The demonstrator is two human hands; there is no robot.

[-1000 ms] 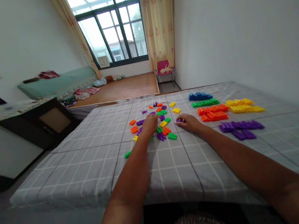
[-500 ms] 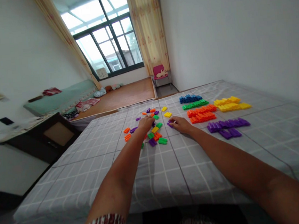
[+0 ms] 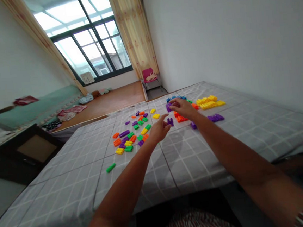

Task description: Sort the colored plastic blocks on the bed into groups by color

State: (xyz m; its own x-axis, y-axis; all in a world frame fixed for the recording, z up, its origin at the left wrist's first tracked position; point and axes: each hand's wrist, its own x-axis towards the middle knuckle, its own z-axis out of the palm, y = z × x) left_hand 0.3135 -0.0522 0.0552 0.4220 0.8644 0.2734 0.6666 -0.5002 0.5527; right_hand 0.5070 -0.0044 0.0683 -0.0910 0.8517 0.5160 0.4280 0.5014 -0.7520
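Note:
My left hand (image 3: 158, 130) is closed on a small purple plastic block (image 3: 170, 122), which stands out past its fingertips above the checked cloth. To the upper right, my right hand (image 3: 184, 107) pinches another purple plastic block (image 3: 168, 107) between thumb and fingers. Left of my hands lies a loose scatter of orange, purple, green and yellow blocks, among them a yellow block (image 3: 144, 131). On the right, grouped by colour, are orange blocks (image 3: 179, 117), yellow blocks (image 3: 210, 103), purple blocks (image 3: 215, 117) and blue blocks (image 3: 176, 99). My right hand and forearm partly cover these groups.
A grey checked cloth (image 3: 195, 159) covers the table. One green block (image 3: 110, 167) lies apart, nearer the front. Beyond the table are a low wooden bed platform (image 3: 123, 96) and a pink chair (image 3: 149, 75). A dark cabinet (image 3: 25, 156) stands left, a white wall right.
Both hands have moved away from the scattered blocks; my right hand is now over the sorted groups. My left hand now shows a purple block in its grip. The view has turned right.

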